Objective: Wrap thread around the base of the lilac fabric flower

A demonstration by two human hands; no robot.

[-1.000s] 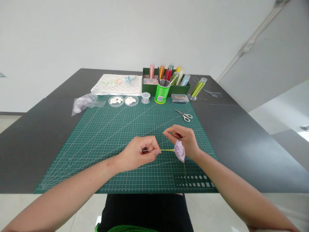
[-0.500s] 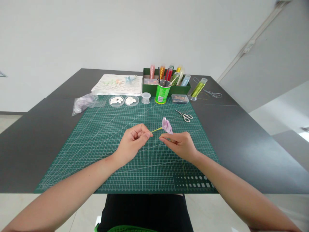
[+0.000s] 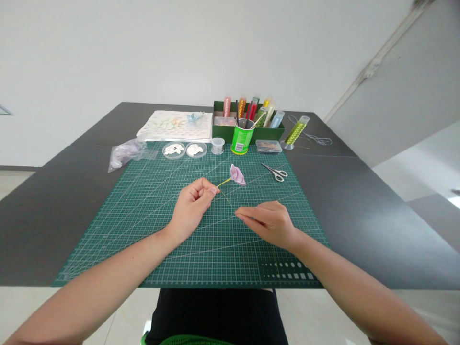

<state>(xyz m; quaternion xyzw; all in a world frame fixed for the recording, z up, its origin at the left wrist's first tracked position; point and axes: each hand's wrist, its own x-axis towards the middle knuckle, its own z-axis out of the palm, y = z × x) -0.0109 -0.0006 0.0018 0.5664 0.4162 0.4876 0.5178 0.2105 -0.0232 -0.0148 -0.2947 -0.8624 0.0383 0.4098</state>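
Observation:
Between the thumb and fingers of my left hand point(image 3: 196, 201) is the thin green stem of a pale purple artificial flower point(image 3: 237, 175), its bloom tilted up to the right. A fine thread point(image 3: 227, 198) runs from the stem at my left fingertips down to my right hand point(image 3: 266, 219), which pinches it, fingers pressed together. Both hands are above the green cutting mat point(image 3: 161, 258). White-handled scissors point(image 3: 276, 172) lie on the mat beyond my right hand.
Two clear dishes of white pieces point(image 3: 174, 150), a small round container point(image 3: 217, 145), a green can of tools point(image 3: 241, 140) and a flat clear box point(image 3: 269, 147) line the back. Behind are a green box of thread spools point(image 3: 219, 130) and papers point(image 3: 168, 125). A plastic bag point(image 3: 125, 154) lies left, a yellow-green spool point(image 3: 297, 132) right.
My left hand has moved slightly left and up with the flower. My right hand has dropped a little away from the bloom, and the thread between the hands now shows.

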